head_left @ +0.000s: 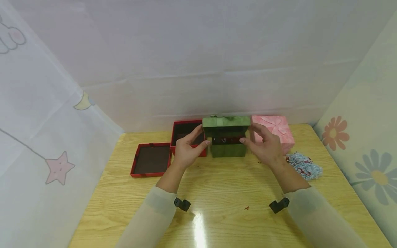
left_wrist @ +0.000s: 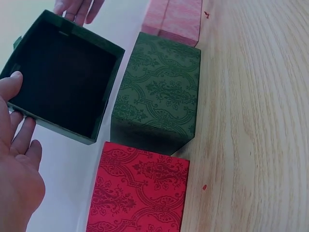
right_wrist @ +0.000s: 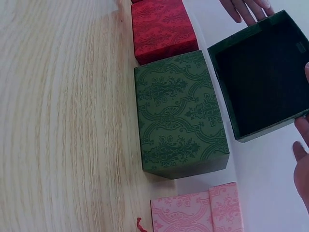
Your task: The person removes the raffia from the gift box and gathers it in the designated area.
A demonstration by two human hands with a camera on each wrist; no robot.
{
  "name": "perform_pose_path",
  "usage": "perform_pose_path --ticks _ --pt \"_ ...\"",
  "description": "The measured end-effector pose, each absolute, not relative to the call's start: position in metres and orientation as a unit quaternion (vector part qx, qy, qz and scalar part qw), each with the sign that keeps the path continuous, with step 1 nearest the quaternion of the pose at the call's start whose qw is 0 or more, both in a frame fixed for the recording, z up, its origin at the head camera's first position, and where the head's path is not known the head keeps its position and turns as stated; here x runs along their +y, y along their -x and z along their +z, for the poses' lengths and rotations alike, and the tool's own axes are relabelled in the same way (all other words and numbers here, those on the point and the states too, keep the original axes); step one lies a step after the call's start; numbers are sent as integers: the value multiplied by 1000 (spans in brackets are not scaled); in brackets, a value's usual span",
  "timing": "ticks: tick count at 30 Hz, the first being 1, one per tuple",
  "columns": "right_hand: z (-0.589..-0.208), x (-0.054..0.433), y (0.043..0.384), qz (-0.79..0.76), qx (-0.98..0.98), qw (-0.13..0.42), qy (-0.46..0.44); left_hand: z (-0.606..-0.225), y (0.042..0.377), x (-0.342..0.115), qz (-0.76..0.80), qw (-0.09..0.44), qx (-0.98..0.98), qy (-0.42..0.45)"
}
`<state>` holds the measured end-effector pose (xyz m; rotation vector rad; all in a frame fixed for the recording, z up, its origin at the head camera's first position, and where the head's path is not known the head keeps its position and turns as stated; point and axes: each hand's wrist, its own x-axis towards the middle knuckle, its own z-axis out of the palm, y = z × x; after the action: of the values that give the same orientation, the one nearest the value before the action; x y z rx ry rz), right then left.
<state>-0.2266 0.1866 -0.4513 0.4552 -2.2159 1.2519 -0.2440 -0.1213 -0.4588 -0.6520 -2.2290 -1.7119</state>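
Crowded row at the back of the counter (head_left: 223,186), white cloth (head_left: 186,51) right behind. Red box (left_wrist: 137,188) sits open just left of the green box (head_left: 228,151), pink box (head_left: 274,129) closed just right, so side room is tight. Shallow red lid (head_left: 151,159) lies inside-up at far left; shredded-paper pile (head_left: 304,165) in front of pink box; red scraps (head_left: 246,208) scattered. Count: three boxes, two loose lids, one pile. Green lid (head_left: 226,121) is held tilted above green box, apart from it: left hand (head_left: 188,148) grips its left side, right hand (head_left: 265,146) its right. Dark red contents (head_left: 224,140) inside, unclear.
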Motion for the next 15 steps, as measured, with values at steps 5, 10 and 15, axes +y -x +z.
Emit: perform_pose_path --ticks 5,10,15 --pt "-445 182 222 527 -783 256 -211 -462 245 -122 -606 135 -748 237" --pt "-427 174 207 544 -781 225 -209 -462 244 -120 -650 114 -714 234" --pt "-426 173 207 561 -766 222 -220 -462 243 -119 -691 92 -679 232"
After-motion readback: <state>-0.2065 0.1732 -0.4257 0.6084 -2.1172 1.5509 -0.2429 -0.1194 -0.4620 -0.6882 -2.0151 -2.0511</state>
